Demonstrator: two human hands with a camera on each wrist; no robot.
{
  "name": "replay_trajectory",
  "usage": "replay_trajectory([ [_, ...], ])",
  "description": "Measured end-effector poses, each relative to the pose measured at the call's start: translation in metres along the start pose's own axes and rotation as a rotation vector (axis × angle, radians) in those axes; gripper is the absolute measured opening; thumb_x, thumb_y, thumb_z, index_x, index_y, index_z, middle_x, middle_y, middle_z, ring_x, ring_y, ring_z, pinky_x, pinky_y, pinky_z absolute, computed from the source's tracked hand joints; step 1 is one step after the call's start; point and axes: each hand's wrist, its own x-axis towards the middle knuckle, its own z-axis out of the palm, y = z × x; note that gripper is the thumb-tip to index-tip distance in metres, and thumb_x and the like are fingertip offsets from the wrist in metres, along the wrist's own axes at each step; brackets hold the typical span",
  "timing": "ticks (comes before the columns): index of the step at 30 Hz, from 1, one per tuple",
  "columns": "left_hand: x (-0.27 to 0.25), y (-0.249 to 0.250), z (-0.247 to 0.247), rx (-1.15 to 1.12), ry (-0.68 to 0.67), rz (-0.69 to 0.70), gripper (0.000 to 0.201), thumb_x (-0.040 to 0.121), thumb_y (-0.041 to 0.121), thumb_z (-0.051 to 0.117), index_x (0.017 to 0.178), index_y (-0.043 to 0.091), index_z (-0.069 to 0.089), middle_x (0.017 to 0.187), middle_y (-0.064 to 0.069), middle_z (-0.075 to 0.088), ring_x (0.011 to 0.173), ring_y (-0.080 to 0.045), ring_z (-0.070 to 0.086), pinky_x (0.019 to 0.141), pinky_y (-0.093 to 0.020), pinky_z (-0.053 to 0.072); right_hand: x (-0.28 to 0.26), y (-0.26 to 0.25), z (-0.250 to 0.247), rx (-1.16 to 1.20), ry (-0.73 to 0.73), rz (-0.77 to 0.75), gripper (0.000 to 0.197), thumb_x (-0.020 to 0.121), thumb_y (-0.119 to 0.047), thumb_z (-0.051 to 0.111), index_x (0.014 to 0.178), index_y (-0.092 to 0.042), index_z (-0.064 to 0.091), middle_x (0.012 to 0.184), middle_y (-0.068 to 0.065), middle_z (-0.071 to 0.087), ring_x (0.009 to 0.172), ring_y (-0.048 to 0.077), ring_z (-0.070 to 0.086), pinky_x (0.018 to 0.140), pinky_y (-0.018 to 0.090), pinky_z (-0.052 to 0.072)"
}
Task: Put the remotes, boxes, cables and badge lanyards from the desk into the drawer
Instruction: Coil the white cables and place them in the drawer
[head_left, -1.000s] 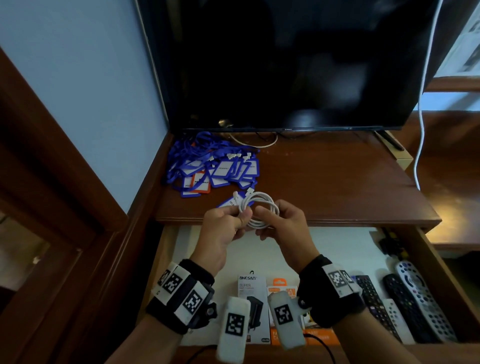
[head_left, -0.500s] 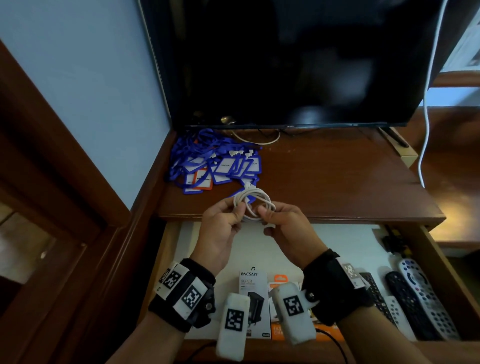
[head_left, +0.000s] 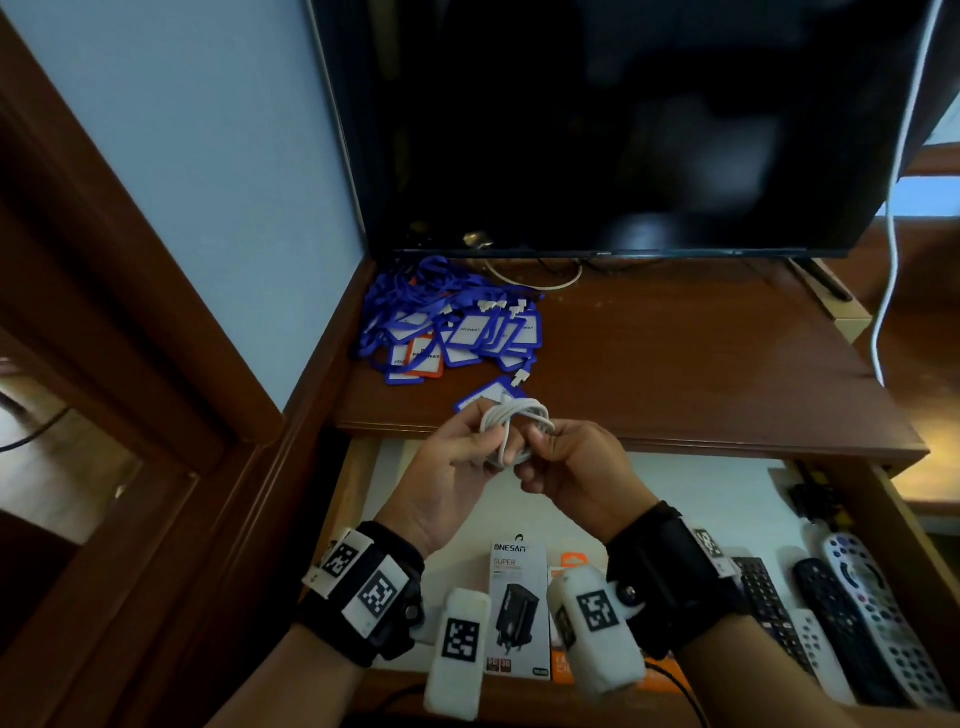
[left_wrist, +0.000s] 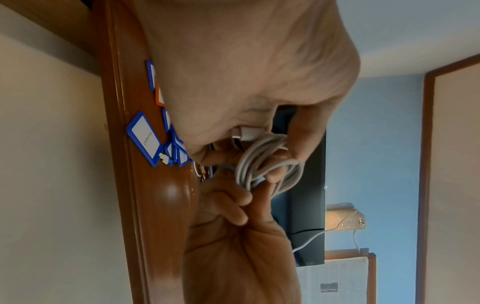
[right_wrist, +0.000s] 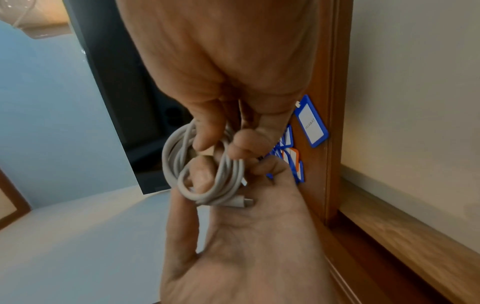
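Observation:
A coiled white cable (head_left: 515, 427) hangs above the desk's front edge, and both hands hold it. My left hand (head_left: 480, 441) pinches the coil's left side, with a plug (left_wrist: 246, 132) against its palm. My right hand (head_left: 543, 448) grips the right side, fingers curled through the loops (right_wrist: 205, 170). A pile of blue badge lanyards (head_left: 452, 332) lies on the desk (head_left: 675, 364) at back left. Below the hands, the open drawer (head_left: 701, 493) holds a grey charger box (head_left: 519, 597), an orange box (head_left: 571, 561) and several remotes (head_left: 841, 618).
A dark TV screen (head_left: 623, 130) stands at the back of the desk. A white cord (head_left: 891, 234) hangs down at the right. A blue wall (head_left: 208, 156) and wooden frame close off the left. The drawer's white floor shows behind the boxes.
Both hands have kept hold of the cable over the desk edge. The coil has been squeezed narrower and turned more on edge. The head view has tilted slightly.

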Motion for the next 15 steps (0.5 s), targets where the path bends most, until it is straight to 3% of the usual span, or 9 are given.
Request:
replay_trajectory([
  [4,-0.001,0.0,-0.001,0.005,-0.087,0.007,0.022,0.079,0.015,0.06,0.095,0.0,0.06,0.067,-0.01,0.044,0.072,-0.026,0.044,0.076,-0.04,0.039,-0.001,-0.006,0.002,-0.014,0.017,0.079,0.035,0.086,-0.003,0.042,0.063,-0.001,0.069,0.067,0.016,0.066,0.049,0.017,0.045,0.046,0.023,0.038],
  [8,0.004,-0.001,0.002,0.209,0.016,-0.01,0.046,0.073,0.017,0.071,0.104,-0.014,0.057,0.066,-0.004,0.056,0.069,-0.016,0.054,0.072,-0.026,0.047,0.001,-0.008,-0.002,0.011,0.176,0.13,0.021,0.088,0.003,0.042,0.081,0.007,0.062,0.064,0.018,0.058,0.046,0.02,0.048,0.042,0.024,0.041],
  [12,0.009,-0.007,0.016,0.407,0.182,0.013,0.016,0.078,0.003,0.072,0.089,-0.007,0.065,0.062,-0.001,0.061,0.057,-0.004,0.055,0.059,-0.014,0.043,-0.002,-0.008,-0.012,-0.084,0.256,0.056,0.019,0.087,0.003,0.047,0.086,0.006,0.065,0.063,0.015,0.058,0.049,0.02,0.049,0.044,0.026,0.042],
  [15,0.015,-0.013,0.02,0.479,0.247,0.017,0.002,0.08,0.007,0.072,0.079,0.007,0.07,0.059,0.007,0.063,0.055,0.002,0.054,0.054,-0.009,0.04,-0.005,-0.011,-0.022,-0.113,0.297,-0.003,0.018,0.087,0.002,0.051,0.088,0.007,0.068,0.062,0.014,0.059,0.047,0.02,0.05,0.042,0.026,0.043],
])
